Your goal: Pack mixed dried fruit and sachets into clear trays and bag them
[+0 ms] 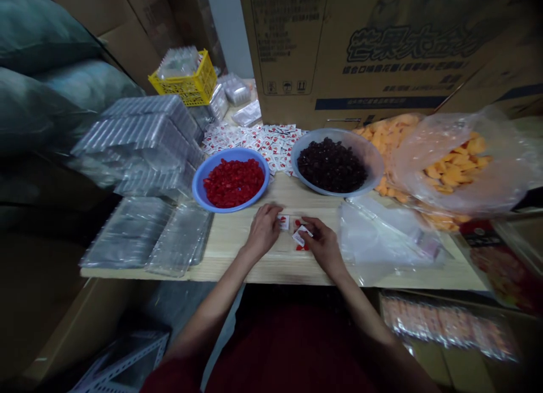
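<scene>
Between my hands lies a shallow clear plastic tray (285, 245) on the wooden table. A small white packet with red print (284, 222) sits in it beside my left fingertips. Red pieces (300, 247) show in the tray's right part. My left hand (263, 232) is at the tray's left side, its fingers curled and slightly blurred; what they grip, if anything, is not visible. My right hand (324, 245) pinches another small white packet (301, 235) just above the red pieces.
Behind my hands stand a blue bowl of red pieces (198, 188) and a bowl of dark pieces (373, 175), with scattered packets (274, 147) between. Stacked clear trays (139, 144) and a yellow crate (201, 79) are left; plastic bags (382, 234) and orange slices (458, 161) right.
</scene>
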A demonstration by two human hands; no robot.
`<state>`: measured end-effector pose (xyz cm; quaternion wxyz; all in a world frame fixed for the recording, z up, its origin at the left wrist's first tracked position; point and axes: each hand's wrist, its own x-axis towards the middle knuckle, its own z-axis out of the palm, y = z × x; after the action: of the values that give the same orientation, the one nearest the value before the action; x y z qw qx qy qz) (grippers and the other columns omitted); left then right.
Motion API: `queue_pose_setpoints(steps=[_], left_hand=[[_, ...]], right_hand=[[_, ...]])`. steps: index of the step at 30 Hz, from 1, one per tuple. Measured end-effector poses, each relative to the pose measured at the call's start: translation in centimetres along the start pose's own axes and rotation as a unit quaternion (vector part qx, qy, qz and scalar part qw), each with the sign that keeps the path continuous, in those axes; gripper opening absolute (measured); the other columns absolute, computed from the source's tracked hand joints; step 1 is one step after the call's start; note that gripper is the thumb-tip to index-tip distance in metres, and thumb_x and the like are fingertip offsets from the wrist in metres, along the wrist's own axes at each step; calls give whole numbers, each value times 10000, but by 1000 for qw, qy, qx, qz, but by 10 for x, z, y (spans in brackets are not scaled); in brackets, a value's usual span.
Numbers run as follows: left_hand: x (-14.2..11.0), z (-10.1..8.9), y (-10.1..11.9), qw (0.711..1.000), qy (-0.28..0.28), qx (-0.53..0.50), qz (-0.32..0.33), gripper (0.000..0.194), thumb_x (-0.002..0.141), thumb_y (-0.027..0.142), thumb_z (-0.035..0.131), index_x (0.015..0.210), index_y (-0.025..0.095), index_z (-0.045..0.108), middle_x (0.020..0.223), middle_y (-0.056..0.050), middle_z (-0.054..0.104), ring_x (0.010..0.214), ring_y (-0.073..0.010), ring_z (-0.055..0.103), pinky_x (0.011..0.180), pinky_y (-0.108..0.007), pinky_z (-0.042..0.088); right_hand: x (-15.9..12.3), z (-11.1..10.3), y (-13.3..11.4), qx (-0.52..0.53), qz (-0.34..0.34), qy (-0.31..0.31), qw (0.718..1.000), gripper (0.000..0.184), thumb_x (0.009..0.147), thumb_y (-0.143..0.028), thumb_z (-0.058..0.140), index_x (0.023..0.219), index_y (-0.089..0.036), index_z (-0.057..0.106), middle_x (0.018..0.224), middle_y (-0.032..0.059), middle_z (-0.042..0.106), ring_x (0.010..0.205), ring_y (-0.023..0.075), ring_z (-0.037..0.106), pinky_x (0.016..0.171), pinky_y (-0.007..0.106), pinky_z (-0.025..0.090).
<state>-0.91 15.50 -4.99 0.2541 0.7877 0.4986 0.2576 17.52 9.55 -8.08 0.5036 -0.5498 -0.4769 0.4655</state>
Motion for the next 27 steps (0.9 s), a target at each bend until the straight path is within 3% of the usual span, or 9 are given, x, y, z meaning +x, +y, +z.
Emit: queue_pose_setpoints(steps=[3, 6, 9, 11, 14, 16, 21, 25, 27], left_hand=[[-10, -7, 16, 990, -58, -130, -2, 313, 933, 266, 565, 1226, 177, 630, 1098, -89, 669, 931, -193, 627, 848, -315, 503], [-23, -9, 24, 971, -114, -206, -33, 258, 931, 297, 582, 1151, 183, 651, 907, -32, 701, 797, -164, 629, 738, -269, 484], [-36, -6, 17, 978, -81, -177, -75, 188, 922, 235, 561, 1077, 185, 653, 815, -10, 688, 748, -152, 620, 711, -260, 461], [-45, -1, 11, 984, -43, -135, -105, 240, 898, 188, 559, 1131, 196, 616, 805, -1, 685, 731, -153, 623, 701, -262, 456], [-57, 9, 8, 986, 3, -85, -142, 388, 887, 158, 539, 1270, 222, 527, 825, 8, 687, 721, -164, 639, 701, -277, 464], [-62, 14, 10, 988, 26, -40, -148, 385, 897, 171, 532, 1278, 227, 526, 840, -2, 682, 755, -182, 644, 725, -299, 477], [-63, 18, 9, 995, 21, 77, -52, 213, 923, 185, 506, 1078, 194, 652, 1018, -91, 675, 994, -259, 578, 902, -402, 471], [-60, 18, 1, 992, 3, 128, 9, 237, 939, 210, 483, 1048, 192, 693, 1028, -109, 654, 975, -279, 540, 889, -429, 451], [-57, 18, -2, 990, 17, 136, 26, 249, 951, 262, 483, 1063, 188, 693, 1031, -110, 652, 958, -282, 545, 863, -425, 444]], right_hand=[[-2, 10, -4, 41, 7, 1, 999, 351, 821, -384, 729, 1120, -216, 655, 882, 27, 722, 791, 195, 682, 700, 326, 584], [-4, 16, -7, 61, 10, -21, 998, 315, 849, -411, 701, 1095, -215, 681, 949, 51, 732, 796, 197, 685, 617, 296, 577], [-9, 16, -8, 40, 10, -29, 999, 322, 872, -441, 675, 1093, -210, 715, 1121, 88, 715, 841, 207, 693, 581, 287, 577], [-13, 12, -8, 15, -5, -16, 1000, 309, 886, -441, 666, 1078, -208, 727, 1186, 101, 695, 865, 211, 694, 616, 309, 594], [-19, 0, -9, -22, -34, -4, 999, 255, 928, -408, 628, 1049, -215, 740, 1137, 92, 715, 932, 225, 692, 779, 381, 601], [-25, -10, -8, -42, -38, -1, 998, 229, 945, -387, 610, 1031, -225, 746, 1071, 75, 733, 974, 235, 689, 877, 417, 571], [-44, -32, -9, -93, -13, 27, 995, 198, 947, -370, 607, 980, -231, 743, 1004, 62, 732, 974, 235, 683, 864, 378, 550], [-60, -52, -20, -104, -35, 61, 992, 200, 971, -343, 567, 1001, -230, 730, 998, 66, 721, 960, 215, 681, 841, 340, 552], [-62, -76, -28, -133, -60, 107, 984, 214, 983, -331, 546, 1057, -231, 720, 1046, 76, 714, 985, 214, 672, 852, 340, 547]])
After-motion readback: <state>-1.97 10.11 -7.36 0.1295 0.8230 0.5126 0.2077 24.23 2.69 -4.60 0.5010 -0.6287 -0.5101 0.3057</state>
